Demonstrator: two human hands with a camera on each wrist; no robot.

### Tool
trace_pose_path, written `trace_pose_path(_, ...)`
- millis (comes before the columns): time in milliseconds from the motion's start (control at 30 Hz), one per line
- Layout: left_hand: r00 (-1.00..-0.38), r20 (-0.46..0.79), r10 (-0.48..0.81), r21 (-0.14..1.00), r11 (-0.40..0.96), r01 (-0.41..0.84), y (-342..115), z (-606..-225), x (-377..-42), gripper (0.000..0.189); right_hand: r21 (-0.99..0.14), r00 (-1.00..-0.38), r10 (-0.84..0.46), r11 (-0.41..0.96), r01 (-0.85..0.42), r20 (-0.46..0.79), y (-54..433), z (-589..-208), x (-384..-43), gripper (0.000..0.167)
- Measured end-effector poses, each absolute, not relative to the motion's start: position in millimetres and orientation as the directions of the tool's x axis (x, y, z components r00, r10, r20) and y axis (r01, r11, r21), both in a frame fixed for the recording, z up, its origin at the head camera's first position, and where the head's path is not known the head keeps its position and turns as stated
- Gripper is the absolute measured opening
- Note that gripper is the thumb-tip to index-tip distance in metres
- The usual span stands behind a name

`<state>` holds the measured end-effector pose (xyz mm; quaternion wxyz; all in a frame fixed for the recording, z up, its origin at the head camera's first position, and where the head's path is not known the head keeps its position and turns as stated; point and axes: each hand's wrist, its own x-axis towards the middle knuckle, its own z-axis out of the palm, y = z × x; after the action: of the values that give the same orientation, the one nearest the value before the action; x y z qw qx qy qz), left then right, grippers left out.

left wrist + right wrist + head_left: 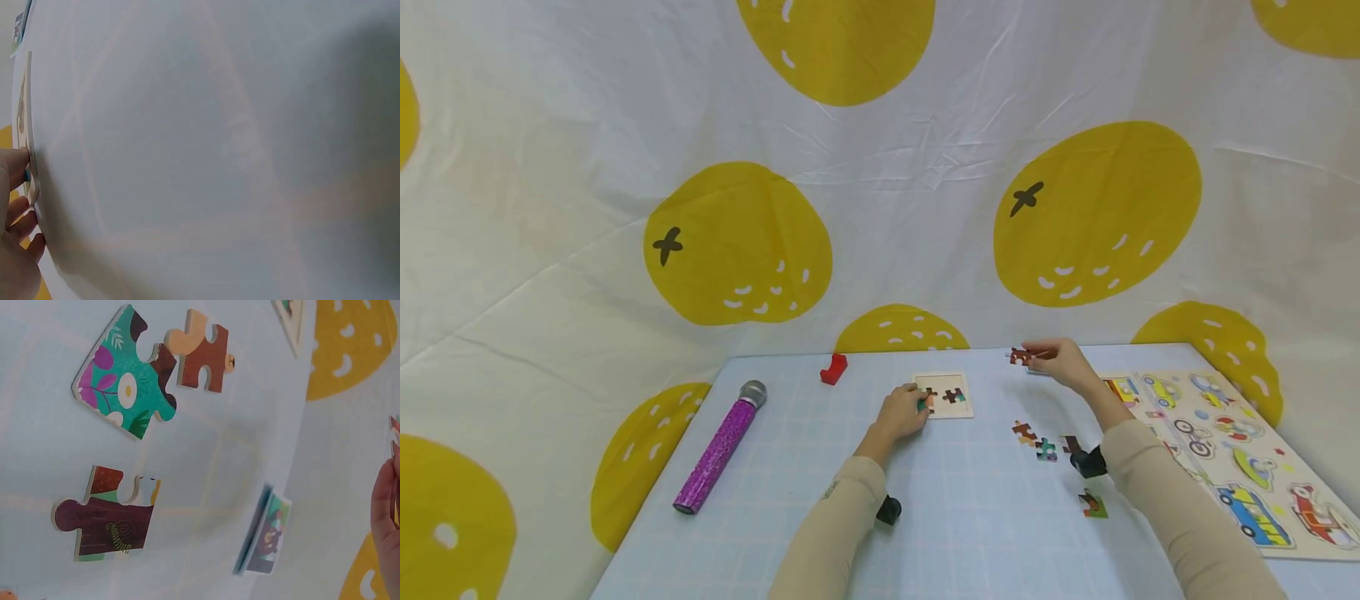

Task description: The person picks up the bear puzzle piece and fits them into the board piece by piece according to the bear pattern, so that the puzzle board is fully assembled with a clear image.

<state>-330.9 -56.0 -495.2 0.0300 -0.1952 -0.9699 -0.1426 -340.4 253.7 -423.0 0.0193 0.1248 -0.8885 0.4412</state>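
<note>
A small square wooden puzzle tray [963, 410] lies on the table with a few jigsaw pieces in it. At its left edge my left hand [904, 411] grips the tray, its fingers partly covering a teal piece; the left wrist view has this hand [19, 231] at the tray's edge [31, 131]. Raised over the table's far side, my right hand [1062, 362] pinches a reddish-brown jigsaw piece [1019, 357]. Loose on the table below it lie a brown-and-orange piece [206, 359], a teal flowered piece [128, 381], a dark brown piece [115, 519] and a green-and-brown piece [1093, 504].
A picture card [269, 534] lies near the far edge, below the right hand. Toward the right is a large board of vehicle pictures [1210, 442], partly under the right forearm. A glittery purple microphone [718, 454] and a red block [833, 369] lie to the left.
</note>
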Motion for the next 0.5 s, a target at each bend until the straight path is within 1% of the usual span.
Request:
trace_pose_path(233,-0.920,0.112,0.375,0.274,0.878,0.392,-56,-494,-330,0.036,-0.803,-0.956,-0.190,0.519,-0.293,0.225,236,-428,-346,0.032)
trace_pose_path(367,-0.921,0.114,0.372,0.279,0.878,0.389,-57,-493,-328,0.036,-0.804,-0.961,-0.163,0.527,-0.274,0.221,215,-440,-352,0.029)
trace_pose_path(500,-0.923,0.113,0.368,0.293,0.875,0.385,-56,-492,-327,0.037,-0.805,-0.963,-0.175,0.528,-0.269,0.207,188,-454,-359,0.029)
